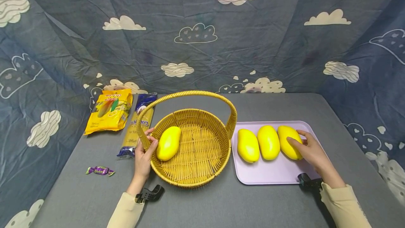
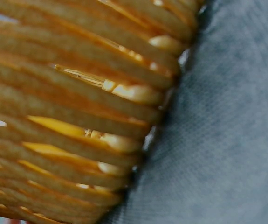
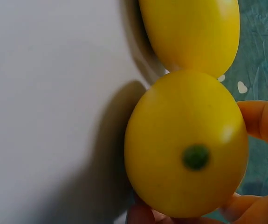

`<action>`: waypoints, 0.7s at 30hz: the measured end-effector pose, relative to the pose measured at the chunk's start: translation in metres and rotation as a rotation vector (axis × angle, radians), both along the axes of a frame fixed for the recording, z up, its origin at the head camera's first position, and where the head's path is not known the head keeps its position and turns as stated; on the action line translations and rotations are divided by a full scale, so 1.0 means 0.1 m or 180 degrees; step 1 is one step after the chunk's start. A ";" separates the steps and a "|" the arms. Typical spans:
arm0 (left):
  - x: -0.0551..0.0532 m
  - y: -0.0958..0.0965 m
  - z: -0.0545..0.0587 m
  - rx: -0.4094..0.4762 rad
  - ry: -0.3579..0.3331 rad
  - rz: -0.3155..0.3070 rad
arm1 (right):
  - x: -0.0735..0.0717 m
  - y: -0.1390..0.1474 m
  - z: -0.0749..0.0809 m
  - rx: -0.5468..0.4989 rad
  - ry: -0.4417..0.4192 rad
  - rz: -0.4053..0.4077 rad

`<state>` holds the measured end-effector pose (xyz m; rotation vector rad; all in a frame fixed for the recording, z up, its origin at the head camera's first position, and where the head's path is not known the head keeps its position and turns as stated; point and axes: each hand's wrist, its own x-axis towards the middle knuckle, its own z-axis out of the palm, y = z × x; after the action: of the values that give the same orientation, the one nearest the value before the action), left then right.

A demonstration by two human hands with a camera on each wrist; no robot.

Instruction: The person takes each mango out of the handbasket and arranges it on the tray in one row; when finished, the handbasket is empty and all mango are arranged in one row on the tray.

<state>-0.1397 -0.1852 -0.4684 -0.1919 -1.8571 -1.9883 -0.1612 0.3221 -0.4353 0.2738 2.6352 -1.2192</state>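
Observation:
My left hand (image 1: 143,159) holds the left side of a woven wicker basket (image 1: 199,150) where the arched handle meets the rim, thumb in front. One yellow mango (image 1: 169,143) lies inside, against the left wall. The left wrist view is filled by the blurred basket weave (image 2: 78,107). On the right, my right hand (image 1: 313,152) grips the rightmost mango (image 1: 287,140) of three on a lilac tray (image 1: 269,177). Up close in the right wrist view, fingers lie around that mango (image 3: 180,130), whose end has a green spot; another mango (image 3: 194,32) sits beyond it.
Left of the basket lie a blue-ended pasta packet (image 1: 134,133), a yellow candy bag (image 1: 109,112) and a purple wrapped candy (image 1: 100,170). The basket's right side stands close to the tray. A cloud-patterned cloth (image 1: 196,10) hangs behind the grey table (image 1: 202,207).

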 end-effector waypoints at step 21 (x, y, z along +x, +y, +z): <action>0.04 0.03 0.08 -0.0005 -0.0076 0.0006 | -0.07 0.32 -0.34 0.0111 0.0360 -0.0135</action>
<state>-0.1361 -0.1823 -0.4608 -0.1675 -1.8729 -1.9962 -0.1679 0.3545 -0.4698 0.2758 2.7626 -1.2374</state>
